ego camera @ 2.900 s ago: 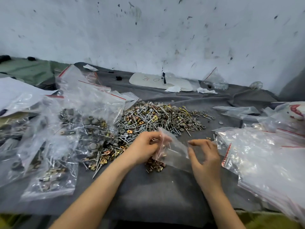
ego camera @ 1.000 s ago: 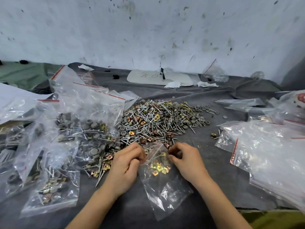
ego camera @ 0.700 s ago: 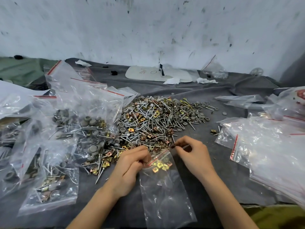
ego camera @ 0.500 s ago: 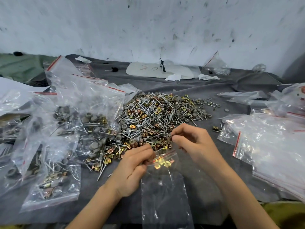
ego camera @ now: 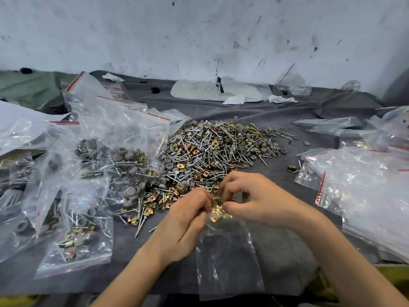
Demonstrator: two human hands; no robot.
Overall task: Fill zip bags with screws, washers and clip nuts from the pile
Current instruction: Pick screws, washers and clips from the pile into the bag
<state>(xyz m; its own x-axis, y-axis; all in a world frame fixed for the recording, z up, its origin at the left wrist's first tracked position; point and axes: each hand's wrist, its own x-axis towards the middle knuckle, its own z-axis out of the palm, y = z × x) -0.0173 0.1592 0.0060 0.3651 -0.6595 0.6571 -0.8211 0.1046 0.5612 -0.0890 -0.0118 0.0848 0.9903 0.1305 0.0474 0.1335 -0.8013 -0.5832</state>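
Note:
A pile [ego camera: 212,156] of silver screws, grey washers and gold clip nuts lies on the grey cloth in the middle. Just in front of it a clear zip bag [ego camera: 228,258] lies flat, its mouth toward the pile, with a few gold clip nuts [ego camera: 218,214] near the opening. My left hand [ego camera: 188,222] pinches the left side of the bag's mouth. My right hand [ego camera: 254,198] has curled fingers at the mouth's right side, pinching small hardware I cannot make out.
Filled zip bags [ego camera: 93,173] are heaped on the left. A stack of empty zip bags [ego camera: 365,185] lies on the right. A white board [ego camera: 212,91] and paper scraps sit at the back by the stained wall. A lone clip nut [ego camera: 291,167] lies right of the pile.
The bag was laid down flat from being held up. My right hand went from the bag to the pile's near edge and has come back down to the bag's mouth.

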